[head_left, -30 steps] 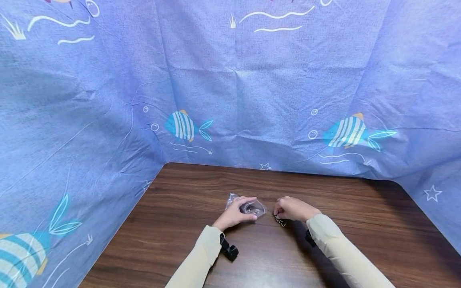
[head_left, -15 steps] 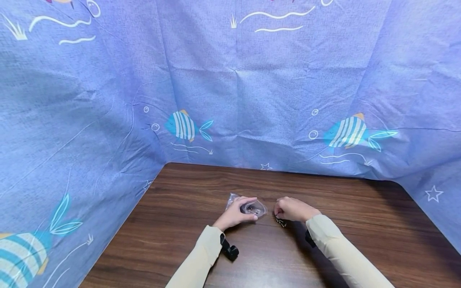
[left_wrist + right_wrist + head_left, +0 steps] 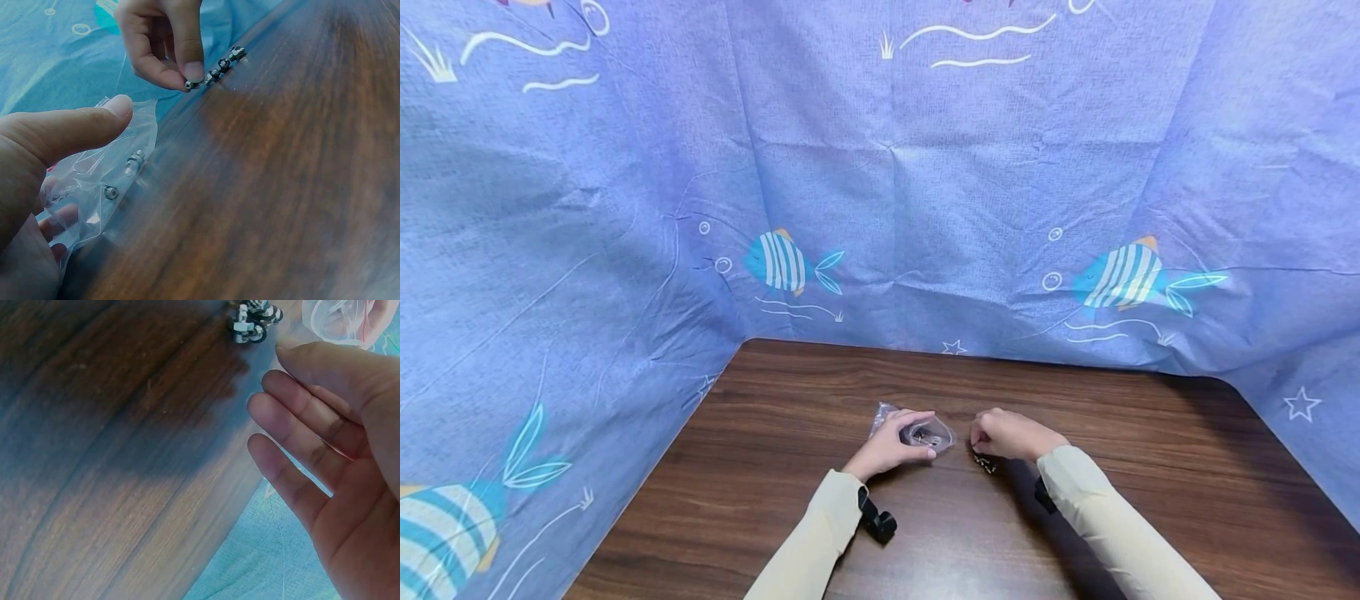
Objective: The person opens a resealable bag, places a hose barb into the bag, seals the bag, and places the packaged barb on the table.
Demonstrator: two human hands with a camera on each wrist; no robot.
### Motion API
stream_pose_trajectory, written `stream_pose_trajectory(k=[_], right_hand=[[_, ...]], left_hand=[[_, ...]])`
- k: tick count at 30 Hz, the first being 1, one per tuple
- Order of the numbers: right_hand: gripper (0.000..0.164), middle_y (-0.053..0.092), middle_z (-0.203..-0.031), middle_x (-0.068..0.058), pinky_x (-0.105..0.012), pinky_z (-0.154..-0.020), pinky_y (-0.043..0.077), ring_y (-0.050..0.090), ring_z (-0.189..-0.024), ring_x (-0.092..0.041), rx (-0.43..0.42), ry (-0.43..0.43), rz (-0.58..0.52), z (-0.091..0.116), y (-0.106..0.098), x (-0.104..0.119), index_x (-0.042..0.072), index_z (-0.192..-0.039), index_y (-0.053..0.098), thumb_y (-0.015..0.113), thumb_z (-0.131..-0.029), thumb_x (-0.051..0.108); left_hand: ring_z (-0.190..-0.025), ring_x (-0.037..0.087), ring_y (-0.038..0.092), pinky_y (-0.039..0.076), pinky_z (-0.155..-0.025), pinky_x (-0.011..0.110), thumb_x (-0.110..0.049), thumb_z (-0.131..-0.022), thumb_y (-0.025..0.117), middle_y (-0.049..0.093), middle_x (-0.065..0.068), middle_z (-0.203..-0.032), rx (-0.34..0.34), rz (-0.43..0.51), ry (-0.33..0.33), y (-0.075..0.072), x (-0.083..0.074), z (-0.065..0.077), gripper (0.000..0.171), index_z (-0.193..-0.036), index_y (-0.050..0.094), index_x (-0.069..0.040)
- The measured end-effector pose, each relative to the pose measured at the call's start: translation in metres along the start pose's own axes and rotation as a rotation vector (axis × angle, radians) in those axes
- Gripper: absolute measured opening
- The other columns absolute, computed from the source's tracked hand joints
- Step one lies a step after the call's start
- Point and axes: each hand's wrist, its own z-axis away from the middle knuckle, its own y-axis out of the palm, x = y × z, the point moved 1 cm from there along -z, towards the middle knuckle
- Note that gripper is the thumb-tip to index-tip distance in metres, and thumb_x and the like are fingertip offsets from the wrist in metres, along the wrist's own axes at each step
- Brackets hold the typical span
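My left hand (image 3: 891, 446) curves round a clear plastic bag (image 3: 943, 433), thumb and fingers spread at its mouth. Inside the bag lie small silver metal pieces, such as a piece of hardware (image 3: 111, 192) with a hole in its end. To the right, my right hand (image 3: 1011, 435) is low over the table at a small pile of similar metal pieces (image 3: 985, 463). In the left wrist view, its thumb and index finger pinch one small metal piece (image 3: 189, 85) beside the pile. The right wrist view shows the pile near the thumb tip.
Both hands work over a dark brown wooden table (image 3: 820, 375). A blue cloth (image 3: 925, 192) printed with fish hangs behind it and along the sides. A black wrist camera (image 3: 880, 523) sits below the left wrist.
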Motion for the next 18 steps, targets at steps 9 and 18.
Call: stream_pose_trajectory(k=[9,18], right_hand=[[0.012,0.057,-0.071,0.008,-0.017,-0.059,0.046,0.048,-0.065,0.002,-0.046,-0.026,0.005,-0.0021,-0.0026,-0.0023,0.011,-0.074,0.065,0.070,-0.081,0.003],[0.011,0.059,-0.074,0.008,-0.018,-0.060,0.048,0.051,-0.067,0.001,-0.062,-0.035,0.009,-0.0085,-0.0052,-0.0002,0.013,-0.076,0.066,0.070,-0.082,0.005]], left_hand=[[-0.128,0.026,0.042,0.034,-0.107,0.048,-0.030,-0.078,0.080,0.058,0.003,-0.132,-0.005,-0.002,0.008,-0.0001,-0.0008,0.0002,0.063,-0.135,0.057,-0.019],[-0.129,0.024,0.042,0.034,-0.108,0.046,-0.031,-0.078,0.080,0.057,0.001,-0.134,0.006,-0.003,-0.013,-0.0002,-0.0008,0.0005,0.064,-0.136,0.056,-0.020]])
